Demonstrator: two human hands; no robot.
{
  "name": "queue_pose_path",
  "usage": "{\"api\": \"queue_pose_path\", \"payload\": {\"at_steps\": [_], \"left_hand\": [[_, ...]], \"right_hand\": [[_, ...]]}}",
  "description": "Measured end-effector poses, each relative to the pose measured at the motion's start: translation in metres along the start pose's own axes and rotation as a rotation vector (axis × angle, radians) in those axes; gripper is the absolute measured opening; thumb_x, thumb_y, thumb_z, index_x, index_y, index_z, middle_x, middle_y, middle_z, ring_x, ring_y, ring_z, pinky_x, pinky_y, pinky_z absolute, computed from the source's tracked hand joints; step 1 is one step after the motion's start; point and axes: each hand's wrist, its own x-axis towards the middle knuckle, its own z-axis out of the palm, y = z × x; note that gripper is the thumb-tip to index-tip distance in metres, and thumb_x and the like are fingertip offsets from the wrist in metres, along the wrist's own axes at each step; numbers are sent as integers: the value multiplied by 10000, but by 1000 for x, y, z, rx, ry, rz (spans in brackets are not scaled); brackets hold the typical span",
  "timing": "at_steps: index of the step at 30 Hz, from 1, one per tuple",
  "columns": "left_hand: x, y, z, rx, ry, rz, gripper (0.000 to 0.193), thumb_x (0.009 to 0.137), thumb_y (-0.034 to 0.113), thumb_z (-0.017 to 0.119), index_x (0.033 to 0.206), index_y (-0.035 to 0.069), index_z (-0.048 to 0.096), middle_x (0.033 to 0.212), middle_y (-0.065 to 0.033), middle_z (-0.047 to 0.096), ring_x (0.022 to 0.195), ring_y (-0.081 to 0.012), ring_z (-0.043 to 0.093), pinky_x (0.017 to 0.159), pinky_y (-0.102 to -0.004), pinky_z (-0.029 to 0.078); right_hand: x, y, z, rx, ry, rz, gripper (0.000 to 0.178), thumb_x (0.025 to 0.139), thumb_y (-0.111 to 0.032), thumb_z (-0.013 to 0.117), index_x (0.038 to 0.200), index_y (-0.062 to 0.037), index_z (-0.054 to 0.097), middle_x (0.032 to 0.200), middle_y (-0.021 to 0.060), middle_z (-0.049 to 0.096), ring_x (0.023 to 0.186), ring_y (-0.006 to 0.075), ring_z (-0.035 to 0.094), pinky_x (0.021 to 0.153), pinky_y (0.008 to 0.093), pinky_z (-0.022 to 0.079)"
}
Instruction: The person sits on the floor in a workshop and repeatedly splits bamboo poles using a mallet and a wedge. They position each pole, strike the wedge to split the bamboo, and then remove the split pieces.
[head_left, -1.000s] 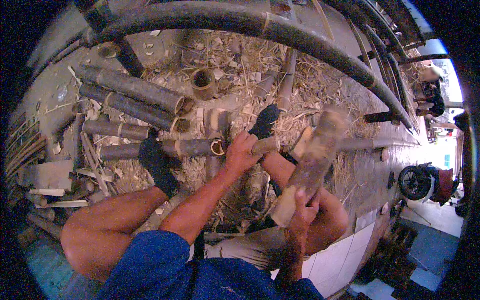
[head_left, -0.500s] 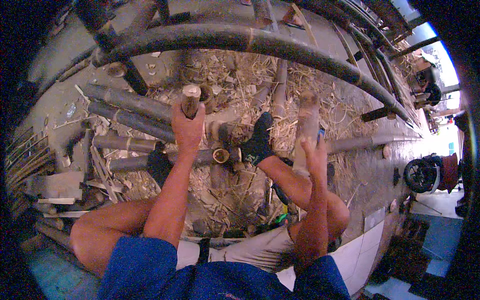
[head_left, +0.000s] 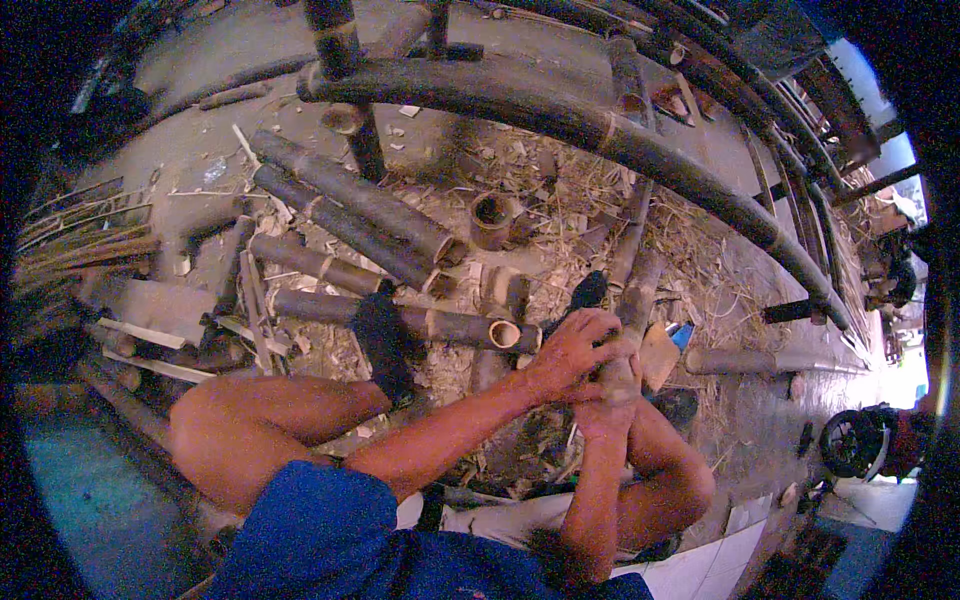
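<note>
My left hand (head_left: 578, 352) is closed over a short round piece of bamboo (head_left: 618, 376), in front of my right shin. Right against it, my right hand (head_left: 604, 412) is closed too, but its fingers are largely hidden and I cannot make out what they grip. A flat tan piece with a blue end (head_left: 661, 357) sticks out just beyond the right hand. Behind both hands, a thicker bamboo length (head_left: 643, 288) lies on the ground and runs away from me.
Left of the hands lie several dark bamboo poles (head_left: 345, 212). A cut bamboo cup (head_left: 490, 222) stands among wood chips. One long thick pole (head_left: 520, 98) crosses the far side on supports. Thin strips (head_left: 95, 248) are stacked at far left; a motorbike wheel (head_left: 848, 443) shows at right.
My left hand has swung right with the short bamboo piece and now meets my right hand, which has come nearer to me. The view has shifted, showing the bamboo cup.
</note>
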Motion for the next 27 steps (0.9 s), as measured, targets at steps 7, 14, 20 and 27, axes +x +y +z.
{"api": "queue_pose_path", "payload": {"at_steps": [7,14,20,27], "left_hand": [[-77,-76,-61,436,-535,-549,925,657,589,836,1398,131,523,1266,-232,603,1208,-431,547,1025,-511,450],[-138,-117,-68,609,-736,-706,878,729,616,773,1378,86,507,1268,-202,616,1235,-415,544,1017,-573,426],[-140,-118,-61,701,-707,-573,849,736,628,752,1338,80,512,1282,-191,611,1211,-395,567,982,-558,442],[-135,-107,-61,758,-673,-632,774,735,617,753,1271,100,541,1264,-150,616,1185,-352,580,976,-537,448]], "right_hand": [[-9,1,-4,-924,249,-634,308,915,-253,637,1150,-82,535,871,79,594,676,236,624,569,370,534],[12,20,-53,-1337,280,-553,408,967,-301,632,1248,-9,583,1040,151,647,900,260,624,784,379,503],[107,52,-40,-1490,132,-420,348,934,-317,635,1129,-29,615,958,124,611,796,248,594,681,371,487],[259,91,49,-1975,16,-432,428,843,-348,664,1035,33,637,841,114,670,691,224,589,614,432,487]]}}
